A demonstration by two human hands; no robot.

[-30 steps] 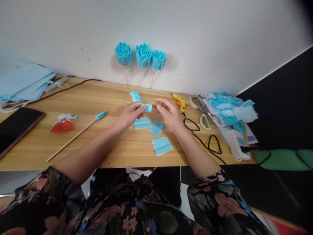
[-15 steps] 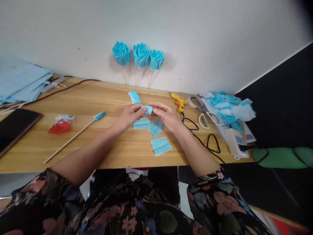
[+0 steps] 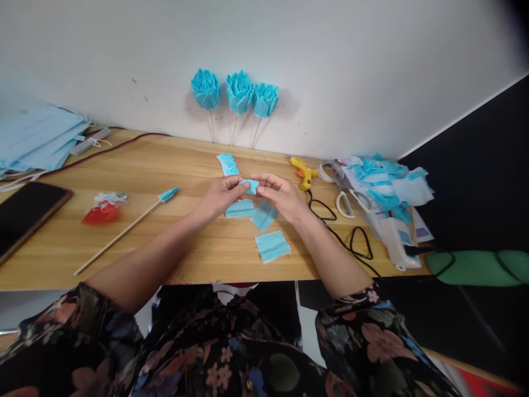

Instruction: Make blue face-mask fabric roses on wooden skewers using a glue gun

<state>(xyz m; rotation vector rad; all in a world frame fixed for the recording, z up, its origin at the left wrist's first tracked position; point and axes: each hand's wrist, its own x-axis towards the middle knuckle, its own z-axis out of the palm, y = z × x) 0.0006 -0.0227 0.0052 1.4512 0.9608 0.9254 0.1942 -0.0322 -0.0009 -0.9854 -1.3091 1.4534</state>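
A small blue fabric piece [image 3: 250,186] is pinched between my two hands over the middle of the table. My left hand [image 3: 221,196] grips its left side with thumb and finger. At its right edge, my right hand [image 3: 283,196] holds it between thumb and fingertips. Just below lie a flat blue piece [image 3: 239,208] and a tilted blue square [image 3: 264,216]. Nearer the front edge is another blue square [image 3: 273,246]. Behind my hands rests a small stack of folded blue pieces [image 3: 227,164].
Three blue flowers [image 3: 239,92] on sticks lean on the wall. A blue-tipped stick [image 3: 124,234], red bag [image 3: 101,212] and phone [image 3: 31,212] lie left. Right are a yellow glue gun [image 3: 303,172], scissors [image 3: 344,204], cables, scrap heap [image 3: 384,182] and power strip [image 3: 399,242].
Both hands stay in nearly the same place, still holding the small blue piece. The right fingertips have closed slightly on its right edge.
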